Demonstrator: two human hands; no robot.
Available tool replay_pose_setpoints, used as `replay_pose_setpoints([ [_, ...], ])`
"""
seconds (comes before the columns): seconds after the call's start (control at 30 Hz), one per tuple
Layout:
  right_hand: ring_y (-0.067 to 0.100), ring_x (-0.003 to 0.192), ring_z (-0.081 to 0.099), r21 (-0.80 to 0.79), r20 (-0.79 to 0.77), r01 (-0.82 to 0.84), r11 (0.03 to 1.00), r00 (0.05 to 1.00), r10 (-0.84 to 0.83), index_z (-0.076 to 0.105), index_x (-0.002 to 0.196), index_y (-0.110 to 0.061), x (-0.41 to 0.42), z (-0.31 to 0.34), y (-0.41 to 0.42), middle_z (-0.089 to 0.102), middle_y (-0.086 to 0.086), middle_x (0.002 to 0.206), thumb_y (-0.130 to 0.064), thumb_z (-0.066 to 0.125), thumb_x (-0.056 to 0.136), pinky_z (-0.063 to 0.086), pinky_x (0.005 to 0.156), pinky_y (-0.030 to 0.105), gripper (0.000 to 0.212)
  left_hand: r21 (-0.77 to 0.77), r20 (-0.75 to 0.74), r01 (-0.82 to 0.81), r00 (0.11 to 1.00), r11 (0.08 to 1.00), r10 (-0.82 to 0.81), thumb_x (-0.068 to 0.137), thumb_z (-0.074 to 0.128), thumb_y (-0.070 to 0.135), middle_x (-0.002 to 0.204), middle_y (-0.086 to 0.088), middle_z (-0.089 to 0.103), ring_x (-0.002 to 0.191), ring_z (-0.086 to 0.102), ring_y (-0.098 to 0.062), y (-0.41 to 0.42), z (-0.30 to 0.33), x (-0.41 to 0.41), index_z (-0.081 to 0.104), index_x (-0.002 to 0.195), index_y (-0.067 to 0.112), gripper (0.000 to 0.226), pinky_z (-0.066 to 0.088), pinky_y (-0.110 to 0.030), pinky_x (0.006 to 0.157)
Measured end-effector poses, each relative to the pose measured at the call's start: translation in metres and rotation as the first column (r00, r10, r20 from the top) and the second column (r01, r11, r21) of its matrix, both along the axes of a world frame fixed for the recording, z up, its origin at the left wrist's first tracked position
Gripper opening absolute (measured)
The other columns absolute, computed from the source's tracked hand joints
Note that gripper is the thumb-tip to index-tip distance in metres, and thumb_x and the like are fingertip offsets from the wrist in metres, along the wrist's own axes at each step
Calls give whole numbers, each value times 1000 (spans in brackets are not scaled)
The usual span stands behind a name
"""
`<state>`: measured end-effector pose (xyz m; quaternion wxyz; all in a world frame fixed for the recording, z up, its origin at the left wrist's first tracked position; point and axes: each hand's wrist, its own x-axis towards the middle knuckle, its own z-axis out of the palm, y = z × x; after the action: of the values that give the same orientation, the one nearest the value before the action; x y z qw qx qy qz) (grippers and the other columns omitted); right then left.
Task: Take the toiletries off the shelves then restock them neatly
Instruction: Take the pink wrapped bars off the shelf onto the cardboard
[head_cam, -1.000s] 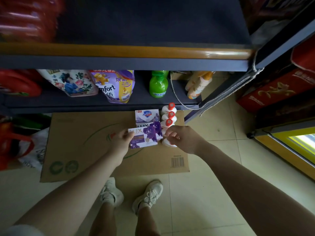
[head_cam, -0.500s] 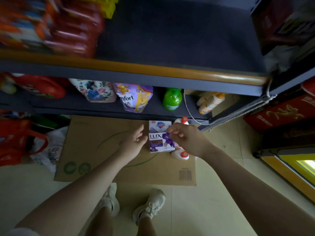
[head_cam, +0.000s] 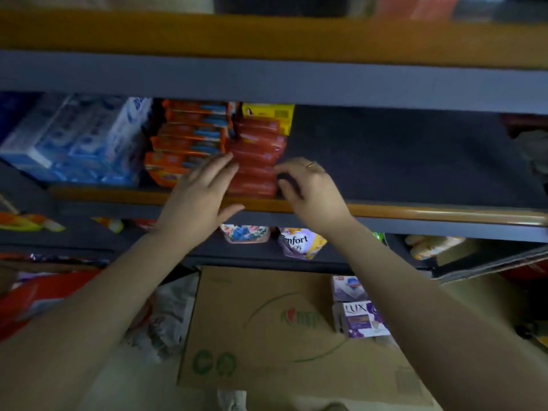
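Since a second ago: your hands have left the soap boxes (head_cam: 360, 318) on the flattened carton (head_cam: 267, 336) below and risen to the middle shelf (head_cam: 415, 161).
Left hand (head_cam: 198, 197): fingers spread flat against the left face of the red soap packs (head_cam: 255, 161), closed on nothing.
Right hand (head_cam: 311, 188): ringed, curled at the stack's right front corner, thumb and fingertips apart; motion blur hides whether they touch the wrap.
Where the goods sit: the red packs stand in a tiered stack at the shelf's front lip, just beside the orange packs (head_cam: 186, 143), with a yellow box (head_cam: 268, 114) behind; the shelf to the right is bare.
Handling, by judgement: glossy film over firm bars, light singly, heavier as a block, likely slippery and prone to shearing apart.
Where to hold: press palms on the two opposite side faces, low on the stack, and lift it level.
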<state>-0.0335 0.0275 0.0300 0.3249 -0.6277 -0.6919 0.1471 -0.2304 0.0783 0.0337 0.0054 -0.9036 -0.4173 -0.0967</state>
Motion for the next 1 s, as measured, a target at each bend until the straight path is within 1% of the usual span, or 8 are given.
replay_pose_setpoints([
  [0.1,38,103,55,-28,149,-38,999,988,42,64,116,-9,-28,-9,19,63,13,116,-21,47,85,47,84,47,38,3,-143,30,989,1000,-29,69,77,39,139,-22,43,126,44,-41,25,-7,-19,47,132,2,80,36,-52,101],
  [0.3,32,77,63,35,434,35,999,900,-47,73,100,-18,-30,-22,22,70,6,95,-27,59,77,49,62,37,28,34,-117,97,989,995,-93,65,80,42,140,-21,44,124,46,-40,38,-16,-33,39,139,5,92,41,-50,97],
  [0.4,34,76,62,-20,420,78,997,905,-63,73,100,-18,-10,-21,16,70,8,95,-28,57,80,50,65,39,27,17,-98,110,989,994,-108,67,78,43,144,-20,38,129,41,-39,40,-21,-34,33,142,7,94,33,-47,102],
  [0.5,38,92,58,-149,309,139,979,947,-88,67,111,-15,6,-15,10,62,13,106,-25,60,86,49,80,42,29,0,-89,105,991,994,-105,71,76,42,146,-19,34,133,36,-37,41,-22,-35,28,144,8,94,24,-43,106],
  [0.73,28,115,50,-417,238,173,893,968,-76,52,131,-11,10,3,24,48,16,131,-23,65,86,36,97,28,49,-80,-25,111,993,991,-113,87,56,45,156,-13,8,143,10,-30,38,-17,-34,9,149,14,83,3,-36,111],
  [0.83,30,116,52,-513,238,139,847,971,-16,52,129,-7,14,6,28,55,17,129,-25,62,89,35,96,28,45,-92,47,130,991,987,-126,90,56,35,155,-12,16,143,12,-27,34,-13,-34,19,147,9,73,3,-32,111],
  [0.93,32,111,54,-457,333,154,876,943,8,49,129,-6,10,12,24,56,19,124,-28,55,93,41,90,34,43,-88,166,193,970,977,-176,88,60,24,150,-12,31,141,20,-25,25,-14,-32,34,141,4,62,11,-33,112],
  [1.0,30,104,55,-320,276,166,933,958,-75,50,128,-4,5,18,11,57,18,117,-26,55,93,39,82,30,42,-158,304,223,938,962,-168,89,58,23,149,-7,31,140,19,-17,14,-9,-28,34,141,6,60,13,-29,112],
])
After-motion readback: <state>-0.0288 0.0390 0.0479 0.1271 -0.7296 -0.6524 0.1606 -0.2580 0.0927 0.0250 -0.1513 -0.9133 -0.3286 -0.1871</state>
